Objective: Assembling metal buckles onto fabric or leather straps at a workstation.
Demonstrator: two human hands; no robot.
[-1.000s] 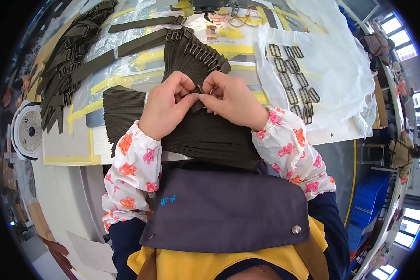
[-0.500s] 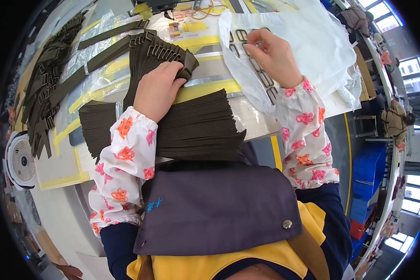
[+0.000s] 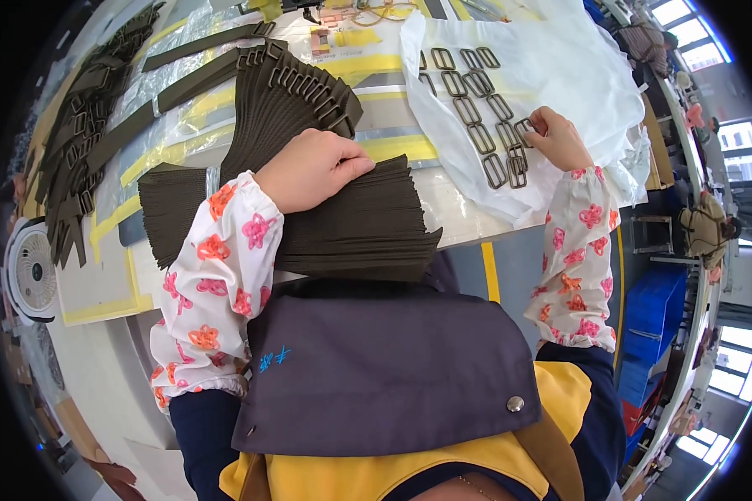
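Observation:
My left hand [image 3: 317,169] is closed in a pinch at the upper edge of a stack of flat dark olive webbing straps [image 3: 351,234], apparently on one strap; the fingertips partly hide it. Just beyond it lies a fanned pile of straps with metal buckles [image 3: 305,88] threaded on their ends. Over on the right, my right hand [image 3: 560,140] pinches a rectangular metal slide buckle [image 3: 524,127] between thumb and fingers. Several more loose slide buckles [image 3: 466,109] lie in rough rows beside it on a white plastic sheet [image 3: 585,75].
A heap of buckled straps [image 3: 75,142] lies on the table's left side, near a white fan [image 3: 32,271]. Yellow tape [image 3: 109,307] marks the white table. Blue bins [image 3: 653,321] stand on the floor to the right, and other people sit farther off.
My right hand has moved right and nearer, uncovering more buckles, and now pinches one. My left hand has shifted from the buckled pile toward the stacked straps, its thumb and finger closing.

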